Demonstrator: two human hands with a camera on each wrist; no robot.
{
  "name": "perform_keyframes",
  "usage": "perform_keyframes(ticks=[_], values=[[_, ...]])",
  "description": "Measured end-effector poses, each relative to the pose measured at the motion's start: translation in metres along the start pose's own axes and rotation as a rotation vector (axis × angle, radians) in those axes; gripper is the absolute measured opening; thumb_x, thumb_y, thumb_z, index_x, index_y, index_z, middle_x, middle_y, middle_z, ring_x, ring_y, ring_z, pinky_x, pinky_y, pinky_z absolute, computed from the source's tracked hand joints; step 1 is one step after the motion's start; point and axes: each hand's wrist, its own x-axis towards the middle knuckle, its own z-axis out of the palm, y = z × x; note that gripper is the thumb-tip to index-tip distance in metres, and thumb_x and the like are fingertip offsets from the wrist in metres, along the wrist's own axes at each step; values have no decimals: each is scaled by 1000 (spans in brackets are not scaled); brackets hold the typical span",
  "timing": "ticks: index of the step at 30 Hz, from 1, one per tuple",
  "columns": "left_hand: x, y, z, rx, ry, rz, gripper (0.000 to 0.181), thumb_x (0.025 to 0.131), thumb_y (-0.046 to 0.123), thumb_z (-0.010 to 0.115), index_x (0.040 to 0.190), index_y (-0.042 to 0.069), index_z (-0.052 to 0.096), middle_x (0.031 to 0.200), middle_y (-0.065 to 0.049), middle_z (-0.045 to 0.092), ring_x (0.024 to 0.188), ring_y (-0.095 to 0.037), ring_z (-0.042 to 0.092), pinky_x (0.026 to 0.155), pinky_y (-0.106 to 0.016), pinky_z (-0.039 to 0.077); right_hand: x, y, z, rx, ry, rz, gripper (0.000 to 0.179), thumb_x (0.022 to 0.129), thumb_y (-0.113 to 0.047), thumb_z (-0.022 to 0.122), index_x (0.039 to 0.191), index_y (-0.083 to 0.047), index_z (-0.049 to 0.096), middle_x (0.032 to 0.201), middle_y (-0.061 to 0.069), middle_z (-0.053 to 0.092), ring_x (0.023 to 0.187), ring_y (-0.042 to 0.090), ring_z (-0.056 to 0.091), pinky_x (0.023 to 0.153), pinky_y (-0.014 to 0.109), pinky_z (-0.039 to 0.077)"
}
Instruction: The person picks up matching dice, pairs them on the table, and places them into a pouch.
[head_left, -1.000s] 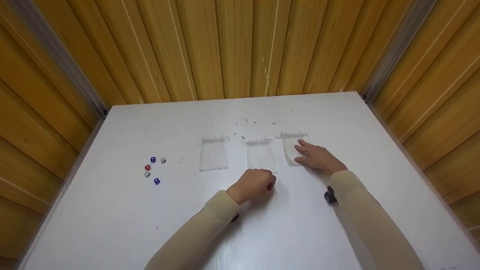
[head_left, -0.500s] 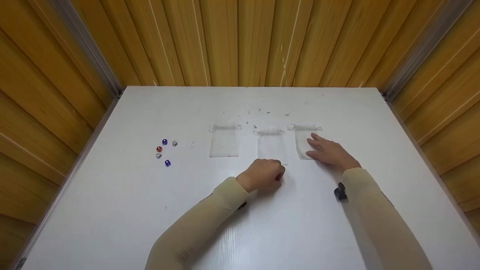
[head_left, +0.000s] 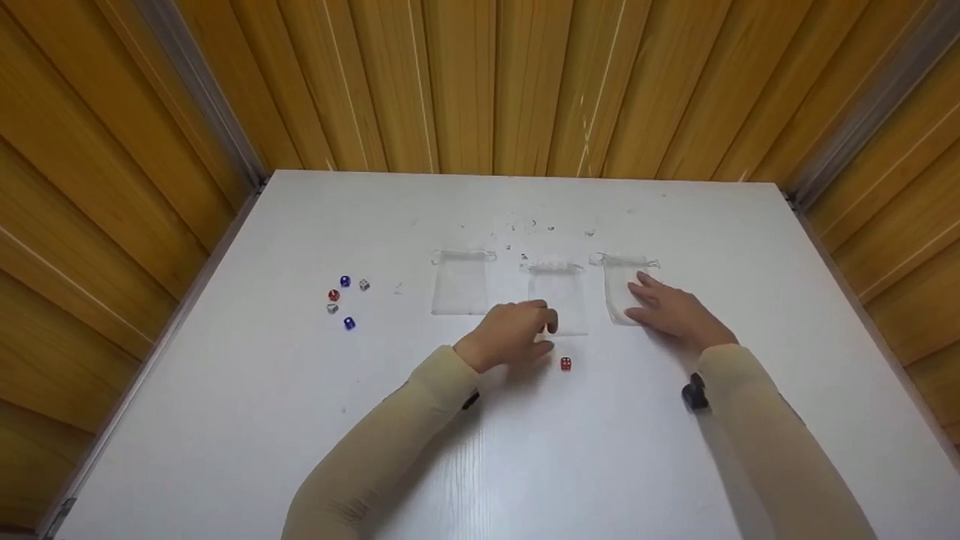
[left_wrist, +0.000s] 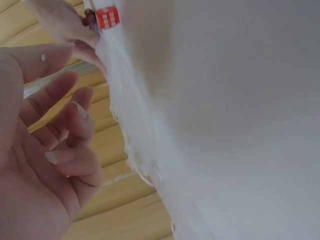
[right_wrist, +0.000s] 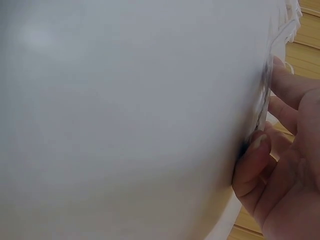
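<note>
A red die [head_left: 566, 364] lies on the white table just right of my left hand [head_left: 510, 334]. The hand's fingers are loosely bent and nothing is between them; in the left wrist view the die [left_wrist: 107, 17] sits apart from the fingertips [left_wrist: 65, 157]. Partly under that hand in the head view is the middle sheer white drawstring pouch [head_left: 559, 289]. My right hand [head_left: 679, 311] rests its spread fingers on the right drawstring pouch [head_left: 619, 281], which lies flat. The right wrist view shows fingertips [right_wrist: 257, 150] right at the pouch's edge.
Another flat pouch [head_left: 460, 285] lies to the left. Several loose dice, including a blue die [head_left: 349, 323] and a red die [head_left: 334, 295], are grouped on the table's left. Tiny scraps [head_left: 551, 228] lie behind the pouches. Yellow wood-look walls [head_left: 517, 90] enclose the table [head_left: 225, 435].
My left hand has uncurled and shifted slightly left, and the red die now shows on the table beside it. The right hand stays on its pouch. The head view has shifted.
</note>
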Motion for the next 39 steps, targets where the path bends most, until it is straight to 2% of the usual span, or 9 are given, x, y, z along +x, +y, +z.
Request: perform_keyframes(ticks=[8,13,19,22,25,29,33,36,39], values=[[-22,-46,-24,-66,109,-179,17,92,16,68,106,7,69,92,-3,66,80,-16,61,67,-34,51,-11,10,2,43,-27,51,76,97,-56,52,156,-12,30,164,13,9,146,45,7,111,64,10],[-41,-81,-47,-135,206,-334,18,92,12,67,109,6,69,93,-4,66,80,-18,60,70,-34,50,-12,12,-3,14,2,22,76,98,-55,51,155,-9,30,164,15,11,145,47,9,110,65,11],[-77,-130,-69,-189,283,-519,18,93,11,64,109,4,68,94,-8,65,77,-21,61,67,-37,50,-10,10,1,24,-4,15,77,97,-57,51,155,-10,30,164,14,11,145,46,9,111,64,11],[-98,-153,-79,-170,325,-591,20,92,9,61,108,1,68,91,-11,66,71,-24,61,61,-39,50,-9,9,4,25,-8,13,76,98,-56,51,155,-10,31,164,14,11,146,45,10,111,63,12],[-109,-171,-84,-141,355,-674,23,88,6,59,108,-3,68,92,-15,66,63,-23,57,57,-39,48,-9,9,4,17,0,16,75,98,-55,51,155,-10,31,164,14,11,145,46,10,111,63,12],[-120,-187,-80,-134,343,-808,27,88,7,60,111,-7,66,102,-21,66,63,-24,57,59,-43,48,-10,11,0,9,-10,29,77,98,-56,50,156,-10,29,164,14,10,145,46,9,111,64,11],[-127,-194,-76,-167,313,-921,30,90,11,62,115,-7,64,104,-22,66,75,-31,64,70,-48,51,-12,10,0,10,-5,24,77,98,-57,50,155,-10,29,164,15,10,145,47,9,111,65,11],[-131,-195,-75,-169,280,-975,33,89,11,63,116,-7,63,105,-24,67,83,-35,66,76,-51,52,-10,9,2,13,-6,19,77,98,-57,50,155,-10,30,164,15,10,145,47,9,111,65,11],[-136,-196,-73,-144,234,-1002,29,87,9,62,110,-8,65,101,-24,68,80,-35,65,72,-49,53,-8,7,3,18,-17,19,77,98,-57,50,155,-11,29,164,13,10,145,46,9,111,64,11]])
